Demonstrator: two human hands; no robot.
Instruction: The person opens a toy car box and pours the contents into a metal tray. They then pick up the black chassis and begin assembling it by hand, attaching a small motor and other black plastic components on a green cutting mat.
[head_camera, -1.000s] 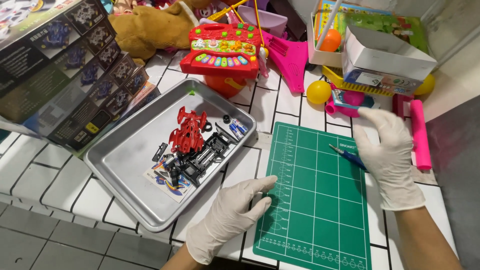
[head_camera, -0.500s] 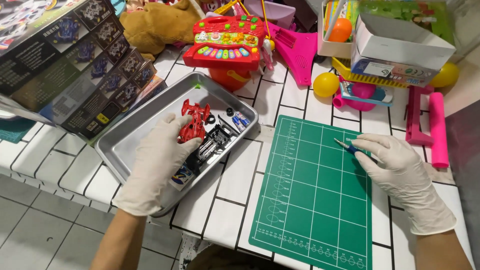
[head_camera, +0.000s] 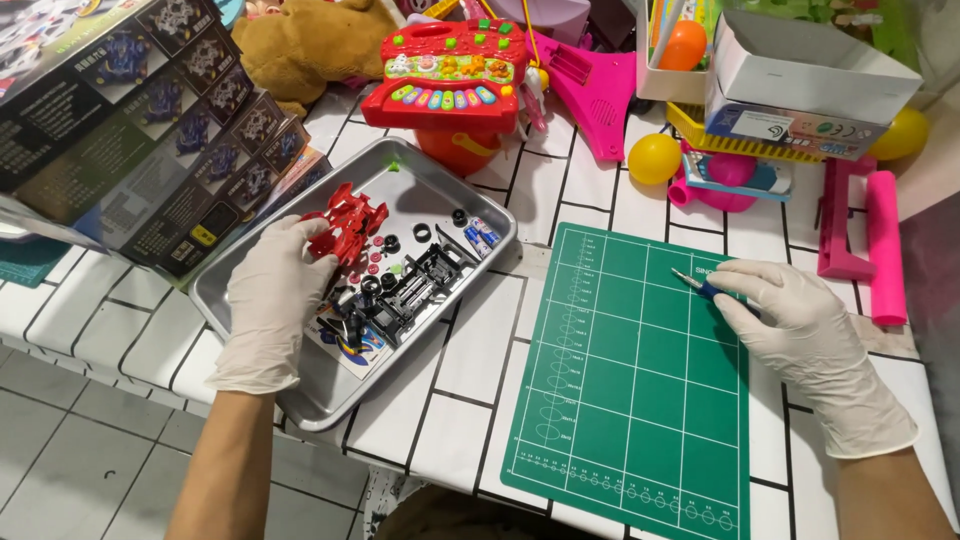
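Pinching the red car body (head_camera: 350, 222) in the metal tray (head_camera: 420, 175), left hand (head_camera: 272, 300) closes; right hand (head_camera: 800, 325) grips a blue-handled tool (head_camera: 700, 288) on the green mat (head_camera: 640, 420).

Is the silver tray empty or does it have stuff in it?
Not empty. The metal tray holds a red toy car body, black parts and small wheels; the left hand reaches in.

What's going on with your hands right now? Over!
Left hand in metal tray, fingers on red car body. Right hand pinching small blue tool over green mat. Nothing blocking.
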